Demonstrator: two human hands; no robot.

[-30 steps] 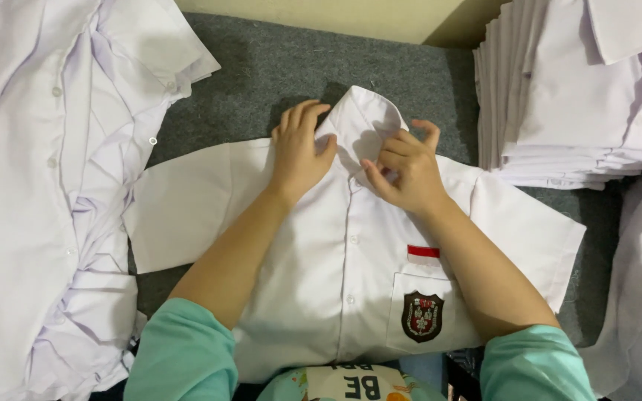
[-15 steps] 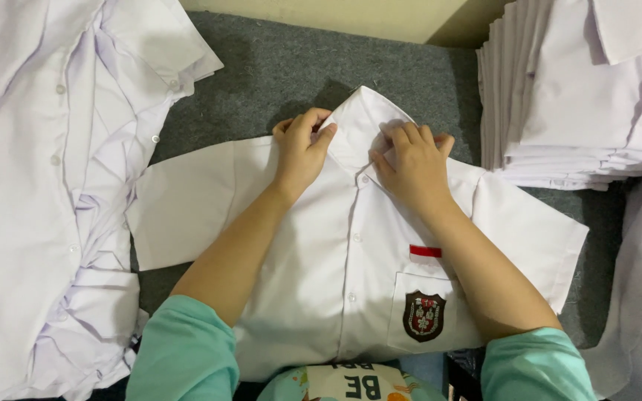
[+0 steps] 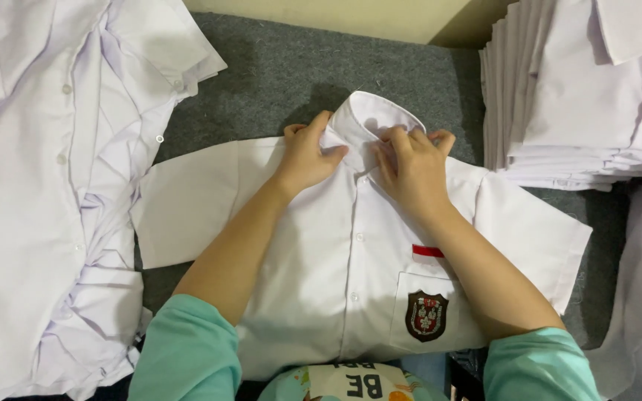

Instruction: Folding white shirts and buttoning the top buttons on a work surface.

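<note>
**Head view: shirt laid flat, collar in hand**

White short-sleeved shirt (image 3: 351, 252) lies face-up on grey mat (image 3: 276, 67), placket buttoned, sleeves spread, unfolded. Left hand (image 3: 307, 154) and right hand (image 3: 412, 167) both pinch its collar (image 3: 373, 119). Folded stack (image 3: 574, 111) sits to the right; loose shirts (image 3: 46, 193) lie left.

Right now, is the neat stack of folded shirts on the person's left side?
No, the stack of folded shirts sits at the right, while a loose heap of shirts lies at the left.

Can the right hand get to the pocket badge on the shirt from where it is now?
Probably yes. The right hand rests at the collar, and the badge lies uncovered on the pocket beside that forearm. Nothing lies over it; the hand would only need to draw back toward the body.
</note>
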